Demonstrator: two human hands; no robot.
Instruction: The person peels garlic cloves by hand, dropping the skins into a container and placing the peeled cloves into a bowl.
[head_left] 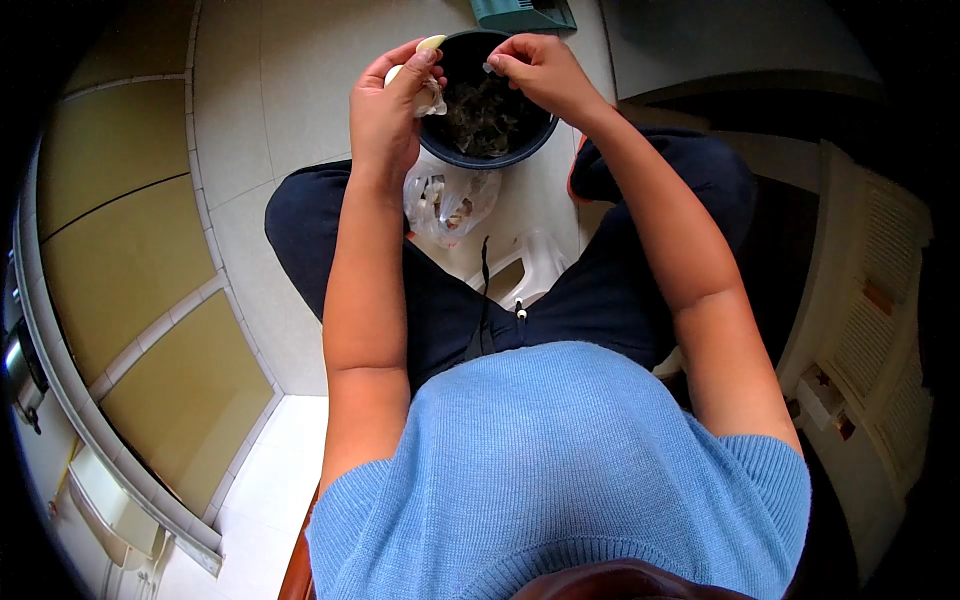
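My left hand is closed around a white garlic bulb with papery skin hanging off it. A pale peeled garlic clove sticks up at its fingertips. To the right, my right hand pinches a small whitish scrap of peel between thumb and forefinger. Both hands are over the rim of a dark round bin, one at each side. Dry, brownish peelings lie inside the bin.
A clear plastic bag with pale and brown pieces in it sits on the floor between my legs. Behind it is a white plastic object, partly hidden. A teal dustpan lies beyond the bin. Yellowish cabinet doors line the left side.
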